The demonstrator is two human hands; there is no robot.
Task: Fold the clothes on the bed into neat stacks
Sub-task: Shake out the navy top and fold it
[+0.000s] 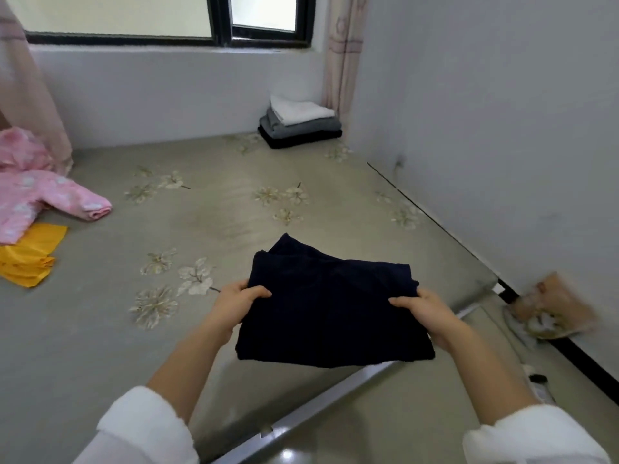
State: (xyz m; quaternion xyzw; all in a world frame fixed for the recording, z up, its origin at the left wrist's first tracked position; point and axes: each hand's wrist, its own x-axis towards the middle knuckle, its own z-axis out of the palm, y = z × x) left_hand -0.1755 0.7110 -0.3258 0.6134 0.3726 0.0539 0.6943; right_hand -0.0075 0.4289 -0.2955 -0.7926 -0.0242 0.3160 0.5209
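Note:
A folded dark navy garment (330, 306) is held above the near right part of the bed (207, 222). My left hand (239, 304) grips its left edge and my right hand (427, 311) grips its right edge, thumbs on top. In the far right corner of the bed stands a neat stack (299, 123) with a white piece on top, a grey one under it and a black one at the bottom. An unfolded pink patterned garment (37, 192) and a yellow garment (28, 256) lie at the bed's left side.
The bed has a grey-green floral cover and a metal edge (321, 400) along its near right side. White walls close in behind and to the right. A window (214, 18) with pink curtains is behind. A tan bag (552, 308) lies on the floor at right.

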